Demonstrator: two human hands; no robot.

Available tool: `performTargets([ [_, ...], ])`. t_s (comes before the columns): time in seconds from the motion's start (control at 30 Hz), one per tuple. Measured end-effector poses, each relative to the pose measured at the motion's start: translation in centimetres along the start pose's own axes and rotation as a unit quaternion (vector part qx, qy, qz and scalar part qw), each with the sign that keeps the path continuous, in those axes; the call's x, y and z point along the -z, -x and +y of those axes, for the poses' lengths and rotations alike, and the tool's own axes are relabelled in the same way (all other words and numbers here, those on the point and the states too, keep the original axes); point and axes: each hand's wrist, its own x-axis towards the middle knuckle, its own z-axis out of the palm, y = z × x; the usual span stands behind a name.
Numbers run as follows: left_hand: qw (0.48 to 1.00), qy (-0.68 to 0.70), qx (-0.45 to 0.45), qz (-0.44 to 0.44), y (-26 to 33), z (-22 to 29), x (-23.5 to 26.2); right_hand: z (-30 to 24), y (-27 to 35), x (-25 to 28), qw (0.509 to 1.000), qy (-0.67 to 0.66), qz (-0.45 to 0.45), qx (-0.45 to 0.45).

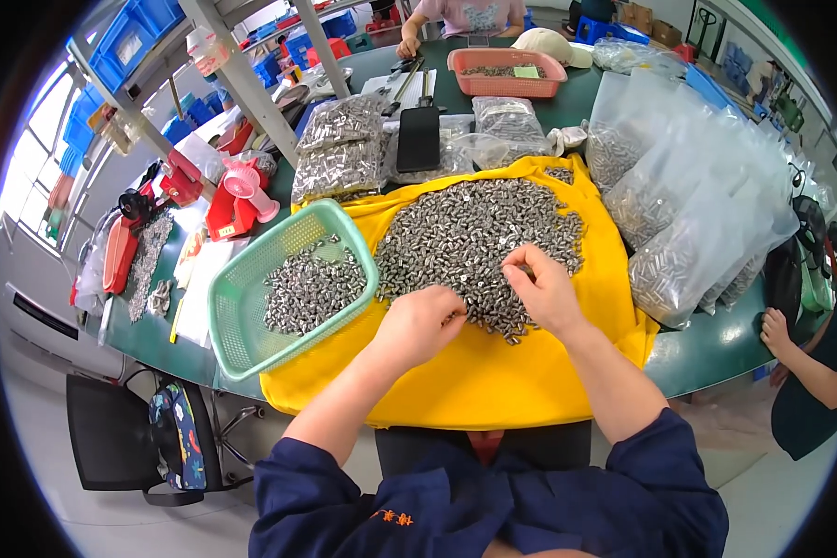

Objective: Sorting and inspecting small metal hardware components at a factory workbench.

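A wide heap of small shiny metal parts [474, 223] lies on a yellow cloth [474, 381] in front of me. My left hand [423, 321] is at the heap's near left edge, its fingers curled together; whatever they hold is hidden. My right hand [541, 288] hovers over the near right part of the heap, thumb and forefinger closed in a pinch. Anything between those fingertips is too small to name. Left of the heap, a green plastic basket [225, 312] stands partly on the cloth, with many of the same metal parts inside.
Bags of metal parts [339, 149] and a black phone [418, 139] lie beyond the cloth. Large clear bags of parts [660, 214] crowd the right side. Farther back is a pink basket [507, 86]. A pink fan [249, 189] stands left. Other people are across the table and at right.
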Motion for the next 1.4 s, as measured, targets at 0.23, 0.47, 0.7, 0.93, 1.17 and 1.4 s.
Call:
performTargets([
  [0.23,0.832,0.505,0.226,0.042,-3.1,-1.0,-2.3,0.0,-0.1,0.1,0.998,-0.042,-0.042,0.017],
  [0.47,0.797,0.57,0.189,0.069,-2.7,-1.6,-2.9,0.2,-0.1,-0.5,0.995,-0.043,-0.066,0.055],
  [0.7,0.803,0.561,0.195,0.053,-2.3,-1.3,-3.3,-0.3,0.3,-0.4,0.994,-0.037,-0.07,0.071],
  [0.93,0.8,0.564,0.196,0.059,-2.4,-1.4,-3.4,-0.3,0.3,-0.5,0.995,-0.02,-0.061,0.07],
  [1.17,0.838,0.5,0.21,0.056,-2.9,-0.4,-2.8,-0.7,0.4,-0.2,0.994,0.041,-0.058,0.079],
  [1.4,0.89,0.389,0.213,0.104,-1.8,-1.7,-3.1,0.1,0.6,-1.7,0.963,0.168,-0.015,0.21],
])
